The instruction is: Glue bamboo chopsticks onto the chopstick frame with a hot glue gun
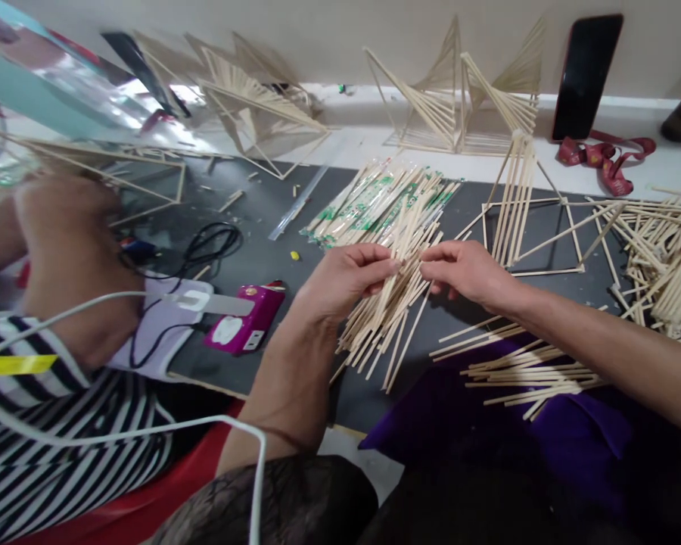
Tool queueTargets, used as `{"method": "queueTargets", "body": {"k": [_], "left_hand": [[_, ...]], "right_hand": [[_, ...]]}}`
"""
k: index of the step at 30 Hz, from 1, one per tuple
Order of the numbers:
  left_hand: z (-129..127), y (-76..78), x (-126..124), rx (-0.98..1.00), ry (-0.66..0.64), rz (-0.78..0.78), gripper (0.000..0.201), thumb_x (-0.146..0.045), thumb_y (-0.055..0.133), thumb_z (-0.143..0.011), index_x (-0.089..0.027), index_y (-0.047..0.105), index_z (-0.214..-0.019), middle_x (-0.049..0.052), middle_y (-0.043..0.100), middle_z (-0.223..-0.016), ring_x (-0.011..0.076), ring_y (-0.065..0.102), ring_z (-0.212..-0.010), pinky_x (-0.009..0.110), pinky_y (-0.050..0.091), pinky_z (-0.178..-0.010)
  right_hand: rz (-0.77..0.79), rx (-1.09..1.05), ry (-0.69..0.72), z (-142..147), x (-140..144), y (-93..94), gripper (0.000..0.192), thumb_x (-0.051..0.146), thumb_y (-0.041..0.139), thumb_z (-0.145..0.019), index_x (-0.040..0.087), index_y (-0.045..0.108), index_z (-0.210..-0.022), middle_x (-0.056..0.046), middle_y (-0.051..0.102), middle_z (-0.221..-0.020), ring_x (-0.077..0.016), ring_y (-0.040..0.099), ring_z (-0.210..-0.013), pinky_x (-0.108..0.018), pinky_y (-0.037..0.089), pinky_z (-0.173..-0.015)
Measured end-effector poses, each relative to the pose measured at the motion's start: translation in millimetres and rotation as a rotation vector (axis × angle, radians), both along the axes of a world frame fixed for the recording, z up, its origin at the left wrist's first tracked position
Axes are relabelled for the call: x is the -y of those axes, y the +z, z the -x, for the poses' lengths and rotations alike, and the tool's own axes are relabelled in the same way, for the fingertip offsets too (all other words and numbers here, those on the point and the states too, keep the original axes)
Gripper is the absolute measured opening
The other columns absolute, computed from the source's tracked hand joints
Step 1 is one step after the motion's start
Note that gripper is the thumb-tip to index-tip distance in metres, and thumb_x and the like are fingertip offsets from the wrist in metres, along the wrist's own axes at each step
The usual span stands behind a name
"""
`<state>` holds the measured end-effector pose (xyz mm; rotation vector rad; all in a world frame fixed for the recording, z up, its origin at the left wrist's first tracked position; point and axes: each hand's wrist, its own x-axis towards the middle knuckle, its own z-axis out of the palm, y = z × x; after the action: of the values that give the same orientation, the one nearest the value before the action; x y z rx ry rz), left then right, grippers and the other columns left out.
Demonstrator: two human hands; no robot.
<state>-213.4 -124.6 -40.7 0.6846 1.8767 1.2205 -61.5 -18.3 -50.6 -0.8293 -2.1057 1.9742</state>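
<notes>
Your left hand comes in from below, wrist bent, palm turned toward the right, its fingers curled and pinched on the upper part of a bundle of sticks. Your right hand reaches in from the right on a long, nearly level forearm, and its thumb and fingertips pinch a stick at the same spot, just beside the left fingertips. The two hands almost touch over the bundle.

The sticks lie fanned on the dark mat in front of you, slanting from upper right down to lower left, their lower ends spread loose near the mat's front edge. Behind them sits a heap of wrapped sticks with green print. A second loose pile lies under your right forearm, partly on a purple cloth.

A square stick frame stands just beyond your right hand, close to its knuckles. More loose sticks are heaped at the right edge. Finished stick forms stand by the wall, near a dark phone leaning upright and a red ribbon.

On your left a person in a striped top works with blurred hands. A pink device and a black cable lie between that person and your left hand.
</notes>
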Motion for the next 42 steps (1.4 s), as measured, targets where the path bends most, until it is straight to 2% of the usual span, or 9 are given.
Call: {"method": "queueTargets", "body": {"k": [3,7,13,17,27,32,35,39,42], "left_hand": [[-10.6,2.9,1.2,0.032,-0.018,0.024,0.024,-0.028,0.076,-0.049,-0.015,0.060,-0.061,-0.005,0.049,-0.046,0.0039,0.037,-0.037,0.016,0.025,-0.037],[-15.4,2.7,4.2,0.052,-0.053,0.034,0.026,-0.030,0.077,-0.052,-0.015,0.060,-0.065,-0.005,0.050,-0.047,0.0044,0.039,-0.038,0.016,0.027,-0.038],[-14.4,-0.6,6.7,0.074,-0.106,-0.003,0.024,-0.031,0.077,-0.056,-0.014,0.061,-0.065,-0.005,0.050,-0.048,0.0042,0.039,-0.039,0.017,0.027,-0.038],[-11.5,-2.6,7.1,0.077,-0.076,-0.009,0.024,-0.031,0.078,-0.057,-0.015,0.061,-0.064,-0.003,0.055,-0.051,0.0053,0.042,-0.040,0.018,0.029,-0.039],[-16.4,-8.8,7.0,0.153,-0.046,0.001,0.026,-0.031,0.080,-0.053,-0.014,0.063,-0.064,0.000,0.060,-0.055,0.0040,0.040,-0.040,0.017,0.026,-0.038],[-15.0,-9.9,9.7,0.134,-0.059,0.016,0.026,-0.032,0.080,-0.054,-0.014,0.063,-0.064,0.000,0.061,-0.056,0.0040,0.041,-0.040,0.016,0.028,-0.039],[-12.7,-11.8,13.3,0.128,-0.056,0.022,0.026,-0.032,0.080,-0.054,-0.014,0.064,-0.064,-0.001,0.058,-0.054,0.0047,0.041,-0.041,0.016,0.029,-0.039],[-14.9,-5.4,19.6,0.110,-0.111,0.069,0.024,-0.033,0.079,-0.056,-0.016,0.064,-0.062,-0.002,0.054,-0.050,0.0053,0.039,-0.040,0.016,0.027,-0.039],[-17.8,3.6,22.9,0.121,-0.161,0.105,0.024,-0.034,0.081,-0.053,-0.018,0.065,-0.059,0.000,0.056,-0.051,0.0059,0.039,-0.040,0.017,0.027,-0.038]], "right_hand": [[0.205,-0.042,-0.131,7.6,-0.5,-1.3,0.005,0.016,0.057,-0.080,0.013,0.061,-0.079,-0.001,0.061,-0.071,-0.0064,0.058,-0.053,-0.016,0.035,-0.039],[0.183,-0.073,-0.161,13.9,-0.4,-3.9,0.011,0.011,0.056,-0.078,0.014,0.056,-0.067,0.001,0.057,-0.063,-0.0046,0.053,-0.046,-0.015,0.032,-0.035],[0.142,-0.118,-0.149,15.9,1.1,-3.3,0.017,0.016,0.057,-0.082,0.014,0.054,-0.065,0.001,0.058,-0.062,-0.0041,0.052,-0.043,-0.014,0.030,-0.033],[0.107,-0.079,-0.153,14.0,0.2,-0.2,0.020,0.016,0.057,-0.083,0.014,0.054,-0.064,0.001,0.059,-0.061,-0.0037,0.053,-0.044,-0.014,0.031,-0.034],[0.180,-0.037,-0.158,11.0,1.0,-8.0,0.017,0.013,0.054,-0.083,0.015,0.050,-0.066,0.000,0.060,-0.064,-0.0035,0.054,-0.044,-0.014,0.030,-0.032],[0.196,-0.041,-0.223,12.0,-1.4,-2.1,0.014,0.005,0.055,-0.079,0.015,0.050,-0.070,0.003,0.053,-0.061,-0.0049,0.056,-0.046,-0.015,0.031,-0.033],[0.250,-0.075,-0.276,12.7,-4.6,2.5,0.017,0.009,0.053,-0.085,0.016,0.047,-0.071,0.003,0.056,-0.064,-0.0035,0.055,-0.045,-0.015,0.031,-0.033],[0.289,-0.143,-0.330,6.6,-6.5,7.3,0.018,0.016,0.053,-0.090,0.016,0.048,-0.073,0.005,0.054,-0.058,-0.0032,0.054,-0.042,-0.014,0.030,-0.032],[0.280,-0.176,-0.257,-5.7,-5.4,13.3,0.020,0.015,0.054,-0.090,0.016,0.049,-0.071,0.005,0.056,-0.058,-0.0026,0.053,-0.040,-0.014,0.030,-0.032]]}}
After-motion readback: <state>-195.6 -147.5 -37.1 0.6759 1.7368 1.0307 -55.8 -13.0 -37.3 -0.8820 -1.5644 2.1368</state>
